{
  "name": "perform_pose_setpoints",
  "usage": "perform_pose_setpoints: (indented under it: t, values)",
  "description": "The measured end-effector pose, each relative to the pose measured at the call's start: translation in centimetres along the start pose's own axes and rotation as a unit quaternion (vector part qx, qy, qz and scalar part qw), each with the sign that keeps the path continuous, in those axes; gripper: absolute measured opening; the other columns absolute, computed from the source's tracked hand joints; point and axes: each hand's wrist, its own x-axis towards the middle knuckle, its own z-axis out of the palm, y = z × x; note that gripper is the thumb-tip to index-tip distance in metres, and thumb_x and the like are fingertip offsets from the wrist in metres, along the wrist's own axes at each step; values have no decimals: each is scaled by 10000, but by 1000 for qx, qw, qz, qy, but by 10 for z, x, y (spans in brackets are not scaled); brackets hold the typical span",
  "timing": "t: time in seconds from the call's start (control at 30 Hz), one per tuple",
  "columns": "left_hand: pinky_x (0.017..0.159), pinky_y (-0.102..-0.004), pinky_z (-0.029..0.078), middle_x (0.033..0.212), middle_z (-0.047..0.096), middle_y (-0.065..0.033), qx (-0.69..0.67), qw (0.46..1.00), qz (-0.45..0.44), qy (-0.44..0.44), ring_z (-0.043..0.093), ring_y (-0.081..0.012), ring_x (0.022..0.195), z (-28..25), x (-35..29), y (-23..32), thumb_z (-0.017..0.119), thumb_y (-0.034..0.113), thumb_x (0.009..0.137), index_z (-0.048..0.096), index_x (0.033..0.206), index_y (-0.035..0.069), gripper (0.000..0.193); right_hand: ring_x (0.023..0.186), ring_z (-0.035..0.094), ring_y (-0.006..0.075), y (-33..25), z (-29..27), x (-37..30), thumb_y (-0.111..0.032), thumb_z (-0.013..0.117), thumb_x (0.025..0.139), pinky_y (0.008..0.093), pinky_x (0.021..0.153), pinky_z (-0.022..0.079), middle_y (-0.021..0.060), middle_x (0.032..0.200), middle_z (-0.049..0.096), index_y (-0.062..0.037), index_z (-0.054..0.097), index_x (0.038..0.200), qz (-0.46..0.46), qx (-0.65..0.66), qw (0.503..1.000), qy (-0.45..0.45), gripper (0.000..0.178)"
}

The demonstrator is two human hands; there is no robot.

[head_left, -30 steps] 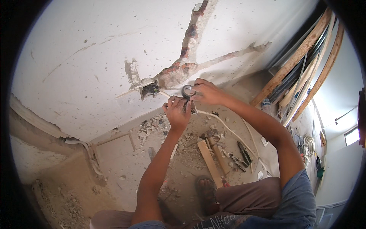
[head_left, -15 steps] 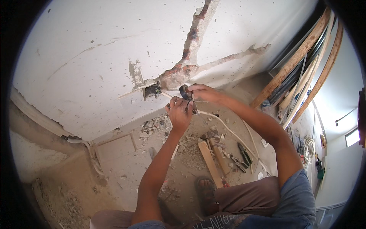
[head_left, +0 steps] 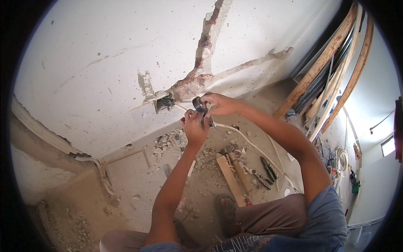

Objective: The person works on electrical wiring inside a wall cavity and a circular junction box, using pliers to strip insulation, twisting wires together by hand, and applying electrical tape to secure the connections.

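A white cable (head_left: 241,135) runs from a recessed wall box (head_left: 164,101) through my hands and down to the floor. My left hand (head_left: 196,128) is closed around the cable just right of the box. Pinched in the fingers of my right hand (head_left: 221,104) is a roll of black tape (head_left: 197,104), held just above the left fingertips. Dark wires fill the wall box. The stretch of cable between my fingers is mostly hidden.
A chiselled groove (head_left: 205,46) climbs the white wall above the box. Rubble (head_left: 168,143), wood pieces (head_left: 230,178) and pliers (head_left: 268,169) lie on the floor ahead of my feet. Long timber planks (head_left: 319,63) lean at the right, near a coiled white cable (head_left: 341,161).
The tape roll has turned slightly in my right hand and shows its ring more openly. The whole scene has shifted a little left; my left hand keeps its place on the cable.
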Motion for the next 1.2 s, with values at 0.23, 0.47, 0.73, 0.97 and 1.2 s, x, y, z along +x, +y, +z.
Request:
perform_pose_setpoints:
  t: [0.23, 0.47, 0.73, 0.97, 1.2]
  values:
    - [920, -550, 347, 1065, 696, -63, 4, 999, -33, -3, 523, -328, 1173, 1, -1, -2, 632, 297, 942, 720, 1001, 90, 233, 1065, 607, 357, 22, 2, -50, -300, 743, 823, 419, 903, 478, 170, 961, 633, 2, 670, 1005, -23, -262, 962, 75, 360]
    - [889, -577, 364, 1102, 656, -103, 33, 999, -10, -23, 509, -350, 1181, -1, -2, 3, 600, 205, 932, 692, 1034, 60, 200, 1061, 618, 288, -8, 14, -6, -170, 669, 803, 415, 897, 482, 174, 1040, 639, 32, 646, 997, -67, 46, 996, 21, 280]
    - [902, -574, 364, 1082, 648, -132, -21, 1000, 15, -10, 511, -371, 1156, 0, -4, 1, 582, 206, 950, 682, 1041, 23, 227, 989, 650, 314, 39, 4, -6, -157, 696, 841, 427, 885, 500, 179, 1075, 652, -1, 634, 1167, 30, -28, 999, 11, 366]
    - [903, -559, 377, 1092, 675, -107, 0, 999, -21, -35, 523, -357, 1139, -3, 3, 5, 598, 223, 957, 700, 1042, 49, 219, 1056, 633, 357, 29, 5, -48, -357, 703, 904, 460, 915, 494, 224, 1152, 632, 28, 667, 1077, -48, -258, 962, 72, 423]
    - [880, -555, 391, 1088, 705, -78, 40, 998, -25, -51, 556, -323, 1119, -6, 2, 0, 639, 193, 918, 732, 1036, 70, 194, 1084, 613, 274, -18, 13, -23, -246, 671, 892, 398, 919, 494, 190, 1236, 622, 55, 652, 1105, -10, 100, 995, 17, 369]
